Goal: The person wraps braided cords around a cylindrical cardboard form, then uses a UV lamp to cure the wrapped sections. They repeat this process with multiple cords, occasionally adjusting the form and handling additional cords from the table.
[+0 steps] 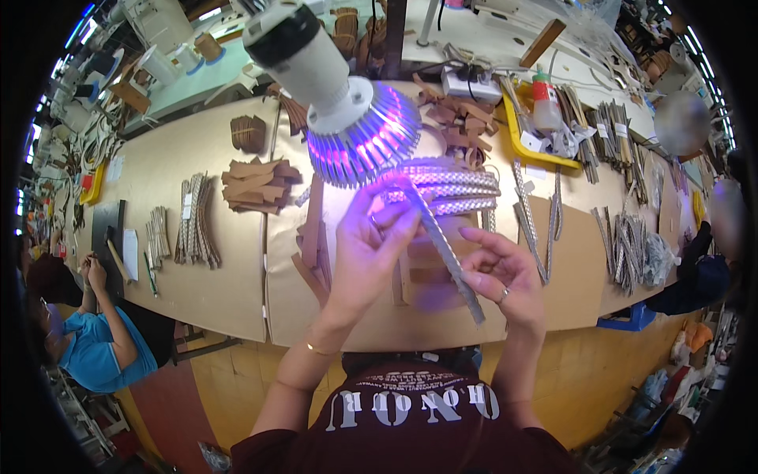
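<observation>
A narrow grey braided strap (444, 251) slants across the middle, held up above the table. My left hand (377, 241) is closed on its upper part, thumb against fingers, right under the purple glow of a lamp (369, 134). Lower down, the thumb and fingertips of my right hand (505, 275) close on the strap near its bottom end. Its lower tip sticks out past the right thumb. Just behind my hands lies a bundle of silvery braided straps (458, 189), partly lit purple. Brown strips (312, 245) lie left of my left wrist.
Brown leather pieces (259, 186) and bundled straps (196, 221) lie on the left. A yellow tray (517, 142) holding a bottle (545, 101) stands at back right. More straps (628, 249) are piled on the right. A co-worker in a blue shirt (106, 347) sits at far left.
</observation>
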A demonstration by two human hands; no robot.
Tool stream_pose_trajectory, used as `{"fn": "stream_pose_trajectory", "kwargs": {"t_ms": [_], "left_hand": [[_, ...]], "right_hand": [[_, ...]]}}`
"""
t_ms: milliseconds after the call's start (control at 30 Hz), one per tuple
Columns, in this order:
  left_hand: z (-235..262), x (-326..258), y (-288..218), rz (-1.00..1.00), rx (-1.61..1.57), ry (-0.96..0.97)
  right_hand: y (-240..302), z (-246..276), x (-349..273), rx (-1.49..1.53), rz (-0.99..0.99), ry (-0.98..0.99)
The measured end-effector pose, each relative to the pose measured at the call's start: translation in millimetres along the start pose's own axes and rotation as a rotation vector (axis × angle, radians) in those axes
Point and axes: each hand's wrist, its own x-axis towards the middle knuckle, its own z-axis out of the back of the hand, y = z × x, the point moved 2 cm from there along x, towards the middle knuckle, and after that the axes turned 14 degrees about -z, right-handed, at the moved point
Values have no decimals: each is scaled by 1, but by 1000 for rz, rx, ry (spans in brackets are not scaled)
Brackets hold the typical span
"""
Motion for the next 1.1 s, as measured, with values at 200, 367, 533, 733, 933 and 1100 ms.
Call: {"fn": "stream_pose_trajectory", "kwargs": {"t_ms": [200,367,533,733,933,1100], "left_hand": [[20,12,11,-80,68,-79],[24,23,13,19,-97,-147],[-3,21,9,143,48,26],[1,-7,-13,326,220,370],[47,-30,-19,291,255,283],[63,-38,-21,273,258,221]], "right_hand": [[6,-15,11,-37,78,47],[18,-30,16,-293,384,25],[40,-17,21,-433,771,-567],[51,16,27,82,391,-499],[28,-28,54,-189,36,-209],[33,-57,82,-304,-30,-69]]}}
